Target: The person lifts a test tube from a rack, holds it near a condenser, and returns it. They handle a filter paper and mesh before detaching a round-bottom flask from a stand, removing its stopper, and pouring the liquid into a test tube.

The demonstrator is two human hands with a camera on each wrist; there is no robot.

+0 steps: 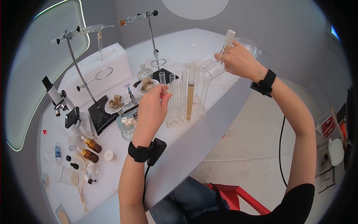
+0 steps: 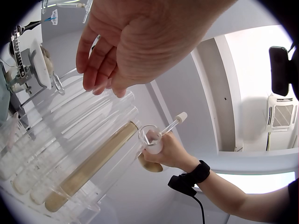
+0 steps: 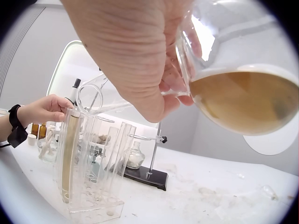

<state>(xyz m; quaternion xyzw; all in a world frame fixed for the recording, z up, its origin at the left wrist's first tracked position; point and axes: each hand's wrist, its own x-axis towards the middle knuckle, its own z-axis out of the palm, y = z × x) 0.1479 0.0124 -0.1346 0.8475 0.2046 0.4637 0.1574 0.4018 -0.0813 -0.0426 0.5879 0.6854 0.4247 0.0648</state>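
My right hand [image 1: 240, 61] grips a distillation flask [image 1: 214, 71] by its neck. The flask is tipped, its mouth aimed left toward the test tubes, and brown liquid [image 3: 243, 100] lies in its round bulb. A white cap [image 1: 230, 36] sits on the side arm. A clear rack [image 1: 184, 121] bears several upright test tubes; one tall test tube [image 1: 190, 100] is filled almost to the rim with brown liquid. Beside the tube tops is my left hand [image 1: 153, 108], fingers loosely bent, their tips overlapping the rims in the left wrist view.
Two metal stands [image 1: 76, 61] with clamps and rings rise at the back. Bowls with brown lumps [image 1: 115, 101] are left of the rack. Farther left are a microscope [image 1: 56, 97], amber dropper bottles [image 1: 88, 155] and a beaker [image 1: 66, 175]. The table's front edge runs close to the rack.
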